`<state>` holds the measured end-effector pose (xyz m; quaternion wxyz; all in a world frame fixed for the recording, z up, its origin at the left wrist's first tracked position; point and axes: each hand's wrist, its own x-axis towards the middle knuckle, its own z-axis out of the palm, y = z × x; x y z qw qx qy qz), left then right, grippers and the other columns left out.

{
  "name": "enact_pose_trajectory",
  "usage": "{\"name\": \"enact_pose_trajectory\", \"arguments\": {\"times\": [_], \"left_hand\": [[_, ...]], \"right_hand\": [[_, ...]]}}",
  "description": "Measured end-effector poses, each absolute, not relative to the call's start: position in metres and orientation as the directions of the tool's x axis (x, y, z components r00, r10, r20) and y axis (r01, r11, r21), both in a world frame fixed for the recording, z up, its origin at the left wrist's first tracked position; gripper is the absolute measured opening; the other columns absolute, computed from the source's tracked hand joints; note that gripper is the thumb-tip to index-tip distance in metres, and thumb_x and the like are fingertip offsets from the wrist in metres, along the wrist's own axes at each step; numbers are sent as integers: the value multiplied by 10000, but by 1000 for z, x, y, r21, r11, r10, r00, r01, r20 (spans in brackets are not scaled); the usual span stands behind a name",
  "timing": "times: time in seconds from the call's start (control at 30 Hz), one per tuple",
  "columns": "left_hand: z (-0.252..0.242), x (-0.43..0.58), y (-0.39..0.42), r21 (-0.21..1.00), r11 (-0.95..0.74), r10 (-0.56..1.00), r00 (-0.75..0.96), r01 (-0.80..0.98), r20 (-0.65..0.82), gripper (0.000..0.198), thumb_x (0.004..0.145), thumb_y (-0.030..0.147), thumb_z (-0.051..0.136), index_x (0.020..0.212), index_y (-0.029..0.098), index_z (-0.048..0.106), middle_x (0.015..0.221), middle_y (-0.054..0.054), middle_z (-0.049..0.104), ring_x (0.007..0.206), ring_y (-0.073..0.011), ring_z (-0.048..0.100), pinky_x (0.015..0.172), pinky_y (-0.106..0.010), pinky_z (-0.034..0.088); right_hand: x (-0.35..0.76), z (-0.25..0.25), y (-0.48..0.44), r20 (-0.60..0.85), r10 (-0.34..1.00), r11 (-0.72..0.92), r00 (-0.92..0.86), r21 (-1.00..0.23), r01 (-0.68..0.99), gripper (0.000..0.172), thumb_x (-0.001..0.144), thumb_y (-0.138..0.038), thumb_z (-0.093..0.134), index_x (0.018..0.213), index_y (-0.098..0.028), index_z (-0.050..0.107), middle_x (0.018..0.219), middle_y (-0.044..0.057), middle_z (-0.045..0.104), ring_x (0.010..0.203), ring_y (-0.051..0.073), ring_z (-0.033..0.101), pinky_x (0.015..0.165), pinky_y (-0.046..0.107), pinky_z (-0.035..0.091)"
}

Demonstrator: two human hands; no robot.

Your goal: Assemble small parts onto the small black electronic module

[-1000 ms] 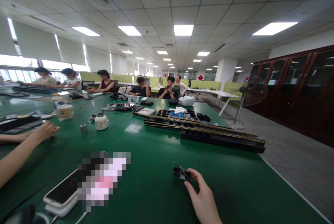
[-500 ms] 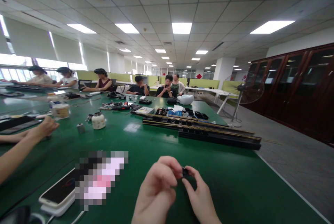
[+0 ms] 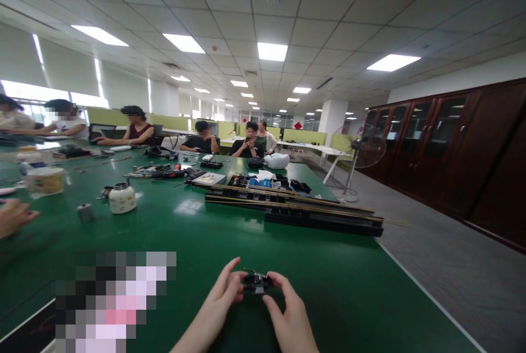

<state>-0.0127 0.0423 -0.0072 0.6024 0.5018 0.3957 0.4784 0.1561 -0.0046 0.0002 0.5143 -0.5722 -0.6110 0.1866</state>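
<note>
A small black part (image 3: 255,283) with thin wire ends is held just above the green table (image 3: 349,292), near its front edge. My left hand (image 3: 216,309) pinches its left end with fingertips. My right hand (image 3: 289,320) grips its right end between thumb and forefinger. Both hands come in from the bottom middle of the view and meet at the part.
Long black rails (image 3: 312,213) lie across the table's middle right. A white jar (image 3: 122,198) and a small grey cylinder (image 3: 85,212) stand at left. Another person's hand (image 3: 12,216) rests at the left edge. Several people sit at the far end. A fan (image 3: 361,150) stands on the floor.
My left hand came in and joined my right on the black part, which now shows between the fingertips. The view has swung to the right and slightly down.
</note>
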Motion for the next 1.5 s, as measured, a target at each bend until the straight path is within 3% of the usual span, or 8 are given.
{"name": "enact_pose_trajectory", "arguments": {"times": [0.13,0.33,0.47,0.6,0.77,1.5], "left_hand": [[-9,-13,38,980,-44,885,447,-192,128,798,642,386,690,1311,229,285,1107,-95,551,961,-226,570,845,-331,406],[-5,-11,36,992,-80,906,408,-94,111,585,661,156,602,1196,238,380,963,-36,566,914,-215,585,858,-358,399],[-7,-12,38,992,-83,899,423,-93,115,442,655,119,586,1055,239,442,972,-29,584,950,-215,584,877,-359,398],[-6,-14,39,993,-97,898,425,-63,114,426,632,79,580,1011,233,463,970,-26,607,979,-215,577,882,-348,401],[2,-15,36,996,-86,877,472,-38,94,429,620,74,573,1008,229,475,963,-34,637,990,-230,576,869,-357,406],[7,-14,33,993,-23,845,528,-114,80,414,652,80,555,1016,231,430,935,-22,642,966,-203,593,866,-358,394]], "right_hand": [[155,-1,-3,412,897,279,158,-807,521,326,716,-191,559,1035,-227,614,1039,51,664,988,209,610,875,321,478],[153,2,-6,402,915,323,48,-797,511,330,716,-134,532,1012,-252,615,1106,35,628,1075,197,556,958,344,414],[153,7,-8,395,919,336,4,-786,519,345,697,-132,555,1009,-262,623,1134,42,604,1101,206,532,972,361,394],[151,11,-9,350,936,312,-36,-780,542,269,697,-170,595,942,-264,657,1152,52,575,1100,215,521,962,356,394],[151,12,-10,343,939,293,-21,-769,568,175,727,-202,588,868,-266,669,1081,46,588,1048,212,542,925,335,408],[150,11,-9,367,930,297,-5,-745,597,131,721,-220,588,828,-262,652,1057,37,592,1007,209,561,887,328,429]]}}
